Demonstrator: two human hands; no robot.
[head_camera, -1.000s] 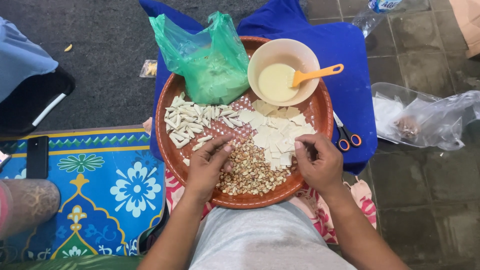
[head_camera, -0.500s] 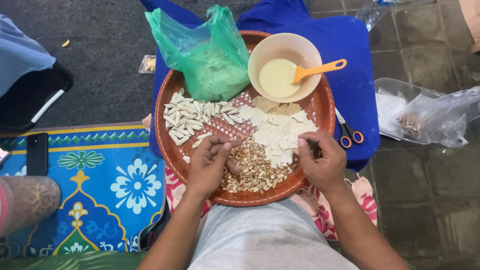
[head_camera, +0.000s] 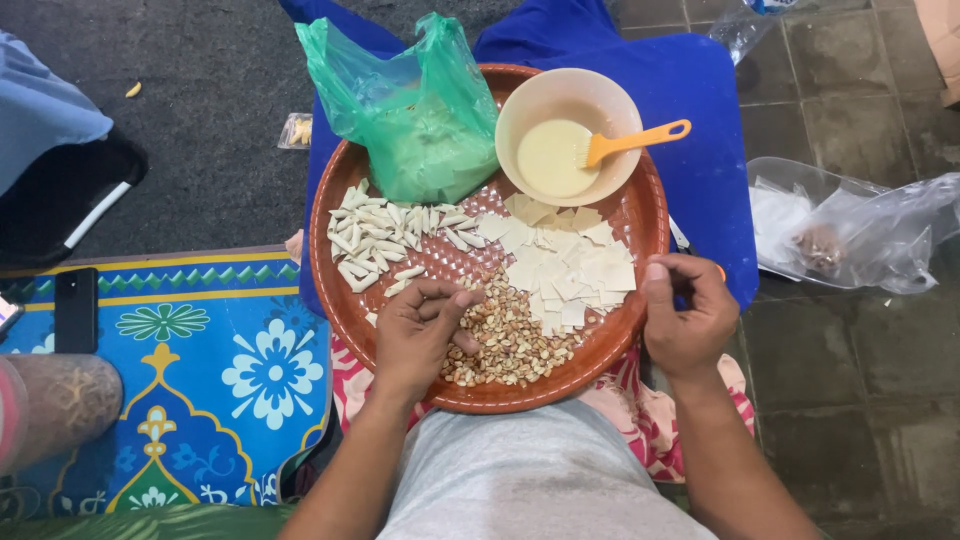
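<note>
Peanuts, small, brown, loose (head_camera: 505, 345), heaped on round woven brown tray (head_camera: 640, 330).
Light, hard, rollable; best pinched singly. Left hand (head_camera: 420, 335) curled over heap; right hand (head_camera: 685, 315) closed, contents unseen.

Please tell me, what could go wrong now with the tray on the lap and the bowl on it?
The round tray rests on the person's lap, so a leg shift might tip it and spill the bowl of pale liquid. The left hand works in the peanuts near the rim; some could roll off. The orange brush overhangs the bowl and could be knocked.
</note>
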